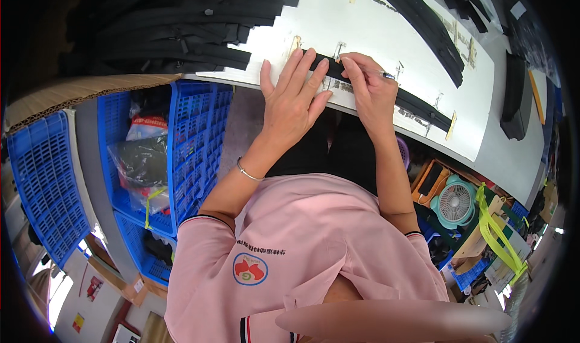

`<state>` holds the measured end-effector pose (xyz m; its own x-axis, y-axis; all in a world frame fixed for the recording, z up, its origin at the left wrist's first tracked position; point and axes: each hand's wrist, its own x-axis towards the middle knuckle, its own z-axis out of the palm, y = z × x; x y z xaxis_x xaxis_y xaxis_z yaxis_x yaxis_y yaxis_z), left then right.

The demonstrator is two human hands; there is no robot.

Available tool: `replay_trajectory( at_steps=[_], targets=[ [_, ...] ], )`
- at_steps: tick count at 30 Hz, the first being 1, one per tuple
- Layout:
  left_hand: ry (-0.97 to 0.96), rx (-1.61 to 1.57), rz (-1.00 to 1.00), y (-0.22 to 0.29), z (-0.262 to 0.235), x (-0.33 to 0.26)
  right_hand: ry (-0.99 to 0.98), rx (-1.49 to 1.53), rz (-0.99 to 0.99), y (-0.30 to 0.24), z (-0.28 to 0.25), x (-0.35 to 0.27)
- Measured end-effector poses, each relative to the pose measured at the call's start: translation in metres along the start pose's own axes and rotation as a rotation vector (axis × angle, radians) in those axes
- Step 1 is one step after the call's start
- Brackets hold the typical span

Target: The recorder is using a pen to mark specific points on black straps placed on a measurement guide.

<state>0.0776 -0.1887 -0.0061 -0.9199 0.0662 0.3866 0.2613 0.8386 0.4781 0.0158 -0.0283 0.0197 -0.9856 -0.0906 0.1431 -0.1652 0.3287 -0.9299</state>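
Observation:
A long narrow black strip (pixel 417 105) lies along the near edge of a white work board (pixel 326 19), between pieces of tan tape. My left hand (pixel 290 101) rests flat with its fingers spread, the fingertips pressing on the strip's left part. Just right of it, my right hand (pixel 373 95) grips a slim pen (pixel 385 74) with a clear barrel. Its fingertips are at the strip's far edge, beside a dark mark on the board. The pen's writing tip is hidden by my fingers.
Many black strips (pixel 181 29) are heaped at the left of the board. More long strips (pixel 426 32) lie at the far right, near a black block-shaped bundle (pixel 516 98). Blue plastic crates (pixel 196 134) stand below left; a turquoise fan (pixel 454 204) sits below right.

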Motion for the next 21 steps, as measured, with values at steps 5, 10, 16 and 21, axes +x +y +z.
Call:
replay_trajectory(
  at_steps=[5,10,16,21],
  targets=[
    [0.005,0.019,-0.005,0.000,0.001,-0.001,0.034,-0.010,-0.022,-0.001,0.001,0.000],
    [0.016,0.044,0.014,-0.001,0.002,-0.001,-0.085,-0.011,-0.059,0.005,-0.008,-0.003],
    [0.004,0.048,0.017,0.000,0.004,0.001,-0.084,-0.032,-0.101,0.008,-0.007,-0.004],
    [0.000,0.067,0.014,-0.001,0.006,0.000,-0.169,-0.105,-0.163,0.006,-0.014,-0.002]
  ],
)
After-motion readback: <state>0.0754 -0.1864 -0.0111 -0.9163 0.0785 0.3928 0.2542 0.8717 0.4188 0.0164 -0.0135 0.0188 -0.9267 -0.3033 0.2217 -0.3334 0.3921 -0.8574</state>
